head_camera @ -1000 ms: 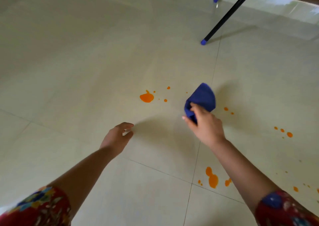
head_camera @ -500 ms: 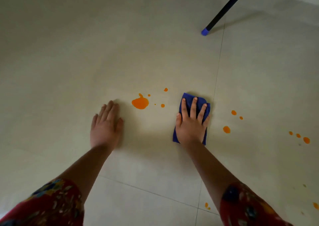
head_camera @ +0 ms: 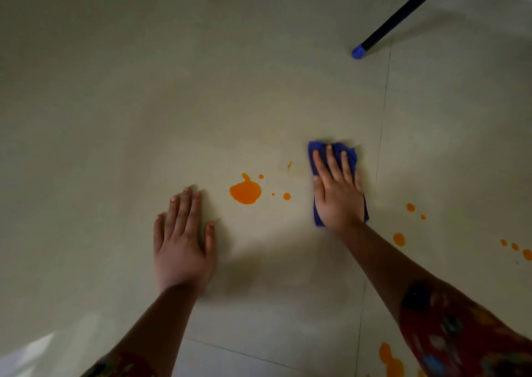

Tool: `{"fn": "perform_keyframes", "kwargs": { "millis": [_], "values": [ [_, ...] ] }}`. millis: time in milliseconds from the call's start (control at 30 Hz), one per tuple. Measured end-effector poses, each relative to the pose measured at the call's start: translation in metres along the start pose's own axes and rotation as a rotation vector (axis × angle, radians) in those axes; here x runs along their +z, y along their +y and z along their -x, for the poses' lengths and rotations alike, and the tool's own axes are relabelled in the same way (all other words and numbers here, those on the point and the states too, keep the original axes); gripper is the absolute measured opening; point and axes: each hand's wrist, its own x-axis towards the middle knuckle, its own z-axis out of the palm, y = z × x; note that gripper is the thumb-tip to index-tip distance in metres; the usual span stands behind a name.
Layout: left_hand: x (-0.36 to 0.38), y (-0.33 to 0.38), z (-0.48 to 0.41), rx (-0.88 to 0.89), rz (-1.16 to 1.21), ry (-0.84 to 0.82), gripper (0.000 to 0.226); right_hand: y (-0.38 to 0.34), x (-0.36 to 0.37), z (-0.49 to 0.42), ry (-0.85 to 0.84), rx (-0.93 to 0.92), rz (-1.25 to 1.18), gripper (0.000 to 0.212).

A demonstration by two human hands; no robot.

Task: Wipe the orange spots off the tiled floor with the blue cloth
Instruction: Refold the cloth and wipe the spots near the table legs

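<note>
My right hand [head_camera: 337, 191] presses flat, fingers straight, on the folded blue cloth [head_camera: 317, 149] lying on the pale tiled floor [head_camera: 172, 103]. A faint orange smear [head_camera: 289, 165] lies just left of the cloth. The largest orange spot [head_camera: 245, 192] sits between my hands, with small drops [head_camera: 286, 196] beside it. My left hand [head_camera: 184, 238] rests flat on the floor, left of that spot, holding nothing. More orange spots [head_camera: 399, 239] lie to the right of the cloth, and another blot [head_camera: 388, 359] is near the bottom edge.
A black pole with a blue tip [head_camera: 357, 52] slants down to the floor at the upper right. Tile joints [head_camera: 381, 135] run just right of the cloth and across the bottom. Several small orange drops [head_camera: 515, 247] sit at the far right edge.
The cloth went from being gripped above the floor to lying flat under my right hand. It has slid slightly, smearing one small drop. My left hand came down flat on the floor.
</note>
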Motion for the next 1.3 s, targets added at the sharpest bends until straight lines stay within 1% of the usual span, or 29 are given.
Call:
{"fn": "perform_keyframes", "kwargs": {
  "millis": [33,67,100,167,233,267,300,367,433,467,500,533,600,667,700,733,767,833,867,900,933,967,1033,1100,1133,1167,1200,1233,1300],
  "values": [
    [0.000,-0.001,-0.001,0.002,0.001,0.004,0.062,-0.010,0.000,-0.021,-0.009,0.068,-0.003,0.061],
    [0.000,-0.001,-0.001,-0.001,0.004,0.007,0.061,-0.025,-0.001,-0.037,-0.030,0.083,-0.016,0.064],
    [0.000,-0.001,-0.001,-0.004,0.005,0.006,0.061,-0.044,-0.002,-0.043,-0.048,0.045,-0.031,0.067],
    [-0.001,0.000,0.000,0.000,0.005,0.003,0.061,-0.068,0.000,-0.028,-0.041,-0.173,-0.021,0.061],
    [-0.002,0.000,-0.001,0.003,0.010,0.000,0.061,-0.061,0.004,0.002,-0.027,-0.419,-0.001,0.054],
    [-0.002,-0.001,-0.001,0.001,0.013,0.000,0.061,-0.048,0.003,0.008,-0.053,-0.473,0.004,0.054],
    [-0.002,0.000,-0.001,-0.002,0.013,0.002,0.061,-0.034,0.002,0.004,-0.062,-0.464,0.013,0.053],
    [-0.001,-0.001,-0.002,-0.005,0.002,0.003,0.061,-0.014,0.001,-0.023,-0.029,-0.278,0.014,0.054],
    [0.000,0.000,-0.002,-0.004,-0.002,0.004,0.062,-0.016,-0.002,-0.062,-0.019,-0.108,0.000,0.058],
    [0.000,0.000,-0.002,-0.002,-0.003,0.004,0.062,-0.028,-0.004,-0.074,-0.030,-0.099,-0.011,0.061],
    [0.000,0.000,-0.002,-0.002,-0.005,0.001,0.062,-0.045,-0.005,-0.079,-0.037,-0.144,-0.014,0.063],
    [0.000,0.000,-0.002,-0.003,-0.003,0.001,0.062,-0.062,-0.005,-0.079,-0.040,-0.245,-0.008,0.062],
    [-0.001,0.000,-0.001,-0.006,0.012,0.007,0.062,-0.077,-0.002,-0.062,-0.074,-0.580,0.043,0.057],
    [-0.001,0.000,-0.001,-0.005,0.032,0.025,0.061,-0.062,-0.002,-0.039,-0.139,-0.923,0.111,0.052],
    [-0.001,0.000,-0.002,-0.005,0.047,0.036,0.060,-0.048,-0.003,-0.033,-0.168,-1.009,0.122,0.050],
    [0.000,0.000,-0.001,-0.008,0.063,0.045,0.059,-0.034,-0.003,-0.035,-0.170,-1.020,0.116,0.049],
    [0.000,0.000,-0.001,-0.007,0.079,0.053,0.058,-0.022,-0.004,-0.043,-0.152,-0.950,0.103,0.049],
    [0.000,0.000,-0.002,0.000,0.107,0.072,0.058,-0.017,-0.006,-0.068,-0.100,-0.691,0.075,0.050],
    [0.000,0.000,-0.002,0.004,0.121,0.085,0.058,-0.027,-0.009,-0.081,-0.089,-0.580,0.047,0.051],
    [0.000,0.001,-0.002,0.005,0.141,0.100,0.058,-0.045,-0.011,-0.088,-0.090,-0.530,0.020,0.053],
    [0.000,0.001,-0.001,0.001,0.164,0.117,0.058,-0.068,-0.011,-0.089,-0.097,-0.548,0.000,0.055],
    [0.000,0.000,-0.001,-0.006,0.187,0.134,0.058,-0.089,-0.009,-0.081,-0.104,-0.633,-0.004,0.055],
    [0.001,-0.002,0.000,-0.026,0.223,0.164,0.057,-0.109,0.001,-0.044,-0.108,-0.979,0.041,0.052],
    [0.001,-0.004,0.000,-0.037,0.238,0.168,0.057,-0.086,0.002,-0.004,-0.186,-1.277,0.095,0.049],
    [0.001,-0.004,-0.001,-0.035,0.235,0.166,0.057,-0.065,0.000,0.005,-0.229,-1.357,0.107,0.048],
    [0.001,-0.004,-0.001,-0.030,0.232,0.156,0.057,-0.042,-0.002,0.005,-0.235,-1.380,0.127,0.049],
    [0.000,-0.003,-0.001,-0.025,0.227,0.147,0.057,-0.020,-0.002,-0.005,-0.202,-1.337,0.166,0.049],
    [-0.001,-0.001,-0.001,-0.022,0.222,0.140,0.057,-0.004,-0.004,-0.019,-0.168,-1.216,0.197,0.050],
    [-0.001,0.000,-0.001,-0.025,0.216,0.126,0.058,-0.009,-0.009,-0.052,-0.109,-0.829,0.172,0.050]
  ]
}}
